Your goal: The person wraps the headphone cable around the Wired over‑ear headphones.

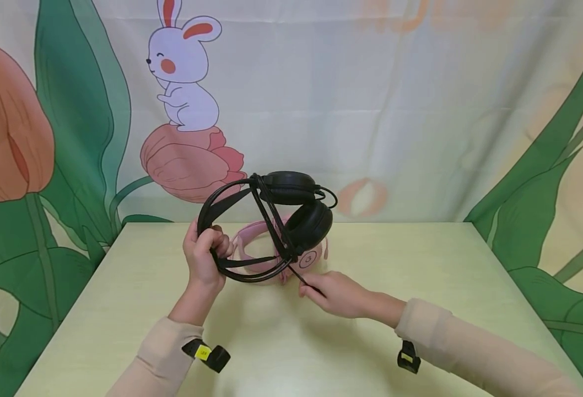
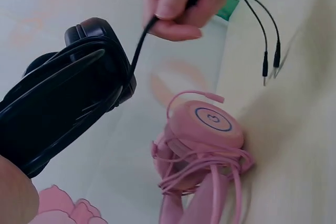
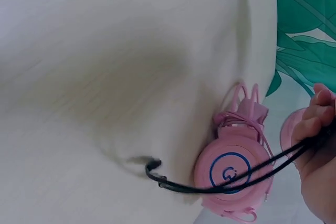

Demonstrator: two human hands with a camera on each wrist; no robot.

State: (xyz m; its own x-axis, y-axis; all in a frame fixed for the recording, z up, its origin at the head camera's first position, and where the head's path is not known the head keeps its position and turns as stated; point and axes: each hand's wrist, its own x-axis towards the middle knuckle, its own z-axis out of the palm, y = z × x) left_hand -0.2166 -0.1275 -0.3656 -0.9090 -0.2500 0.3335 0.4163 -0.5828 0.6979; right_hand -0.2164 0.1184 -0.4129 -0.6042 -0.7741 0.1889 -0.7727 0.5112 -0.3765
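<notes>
My left hand grips the headband of a pair of black headphones and holds them up over the table. Their black cable is wound across the headband and beside the ear cups. My right hand, lower and to the right, holds the cable's loose end in curled fingers, and a short stretch runs from it up to the headphones. In the left wrist view, two thin leads with plugs hang out past the right hand. The right wrist view shows these leads crossing in front of a pink ear cup.
A pair of pink headphones with a microphone arm and its own wound cable lies on the pale table, behind the black pair in the head view. A printed curtain with a rabbit and flowers hangs behind the table's far edge.
</notes>
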